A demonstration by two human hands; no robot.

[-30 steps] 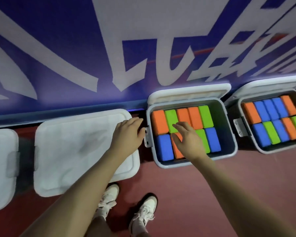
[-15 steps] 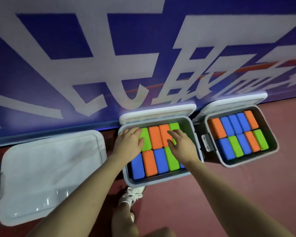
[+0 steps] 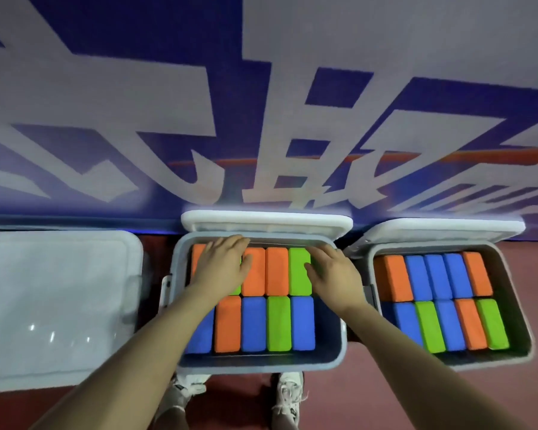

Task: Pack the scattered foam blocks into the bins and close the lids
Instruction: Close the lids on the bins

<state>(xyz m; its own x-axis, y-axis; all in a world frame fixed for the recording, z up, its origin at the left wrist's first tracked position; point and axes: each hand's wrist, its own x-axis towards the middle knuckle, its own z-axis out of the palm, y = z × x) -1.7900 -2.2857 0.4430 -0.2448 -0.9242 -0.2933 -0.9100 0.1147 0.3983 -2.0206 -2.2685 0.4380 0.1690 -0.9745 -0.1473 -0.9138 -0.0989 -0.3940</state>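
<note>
A grey bin (image 3: pixel 261 363) sits on the floor in front of me, filled with two rows of orange, green and blue foam blocks (image 3: pixel 277 324). Its white lid (image 3: pixel 266 221) stands open against the wall behind it. My left hand (image 3: pixel 222 265) lies flat over the back-left blocks, fingers stretched toward the bin's rear edge. My right hand (image 3: pixel 331 271) rests with straight fingers over the back-right blocks, by a green one. Neither hand holds anything. A second grey bin (image 3: pixel 516 308) to the right, also full of blocks, has its lid (image 3: pixel 441 231) open.
A closed bin with a white lid (image 3: pixel 56 305) sits to the left. A blue wall banner with white lettering (image 3: pixel 261 119) rises right behind the bins. My two white shoes (image 3: pixel 288 395) stand on the red floor (image 3: pixel 416 395) just before the middle bin.
The view has shifted so the middle bin is centred and closer. My left hand moved from the bin's left edge onto the back blocks; both hands slid toward the rear edge.
</note>
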